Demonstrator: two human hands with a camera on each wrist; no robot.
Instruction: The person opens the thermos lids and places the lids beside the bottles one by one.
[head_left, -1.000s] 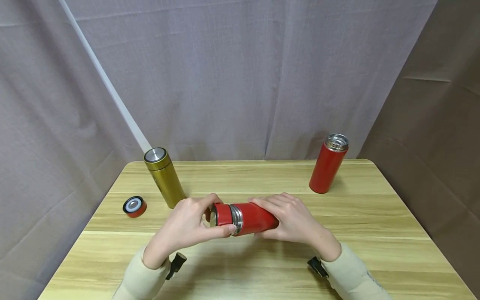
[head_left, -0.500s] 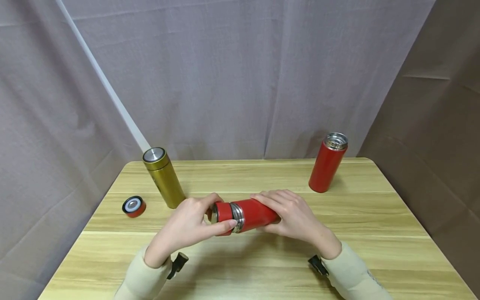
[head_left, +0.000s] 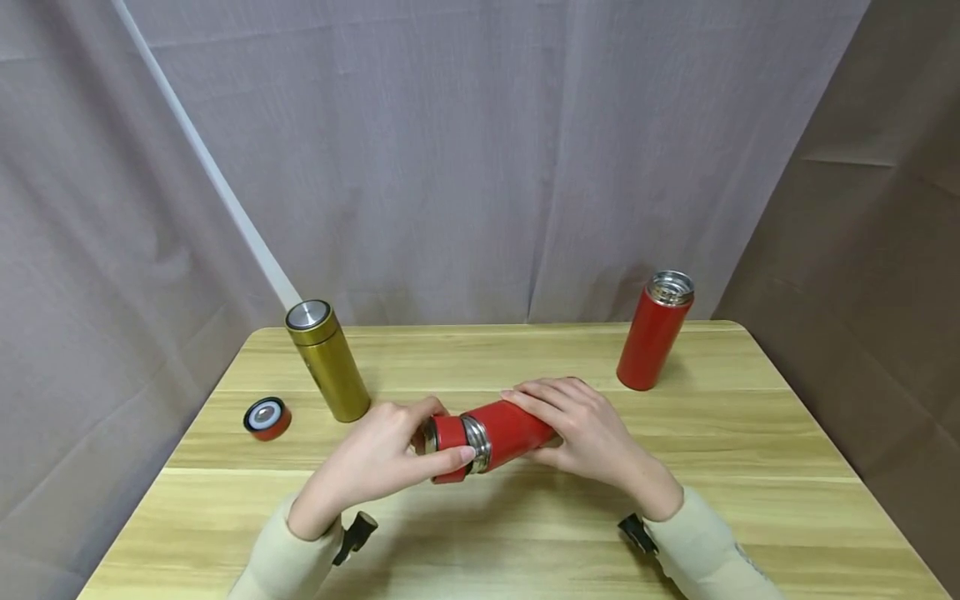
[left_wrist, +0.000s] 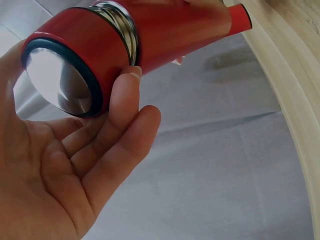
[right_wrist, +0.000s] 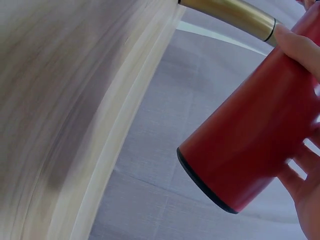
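Left fingers [left_wrist: 125, 95] pinch the red cap [head_left: 451, 433], right fingers [head_left: 542, 403] curl round the tilted red bottle [head_left: 512, 432]

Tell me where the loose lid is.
In the head view, the loose lid lies on the left side of the table, left of the gold flask and beyond the left hand.

The person's left hand [head_left: 382, 448] grips, thumb straight and pointing toward the right hand [head_left: 583, 429], fingers bent. Right hand grips too, back up, fingers curved over. Sleeved forearms [head_left: 285, 550] slant inward; hands near each other.
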